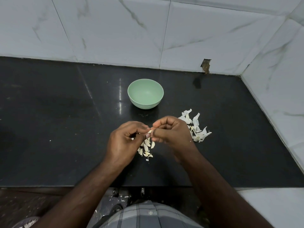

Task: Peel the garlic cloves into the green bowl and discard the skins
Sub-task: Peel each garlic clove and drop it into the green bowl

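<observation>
While a single garlic clove (149, 131) is pinched between the two hands above a black counter (65, 120), the peeling step appears to be under way. The clove is gripped at its lower end by the curled thumb and fingers of the left hand (126, 140). Its upper tip is nipped by the thumb and forefinger of the right hand (171, 130), as if the skin is being picked loose there.

A small heap of unpeeled cloves (146, 149) is seen on the counter just below the hands, partly hidden by the left hand. A pile of papery skins (195, 127) is seen beside the right hand, on its far right. The green bowl (145, 93) is placed beyond the hands, near the middle of the counter, and nothing can be seen in it, so the task is judged to be at an early stage.

For the next move, the skin would need to be pulled away cleanly, the bare clove dropped into the bowl, and the skin set aside with the pile.
</observation>
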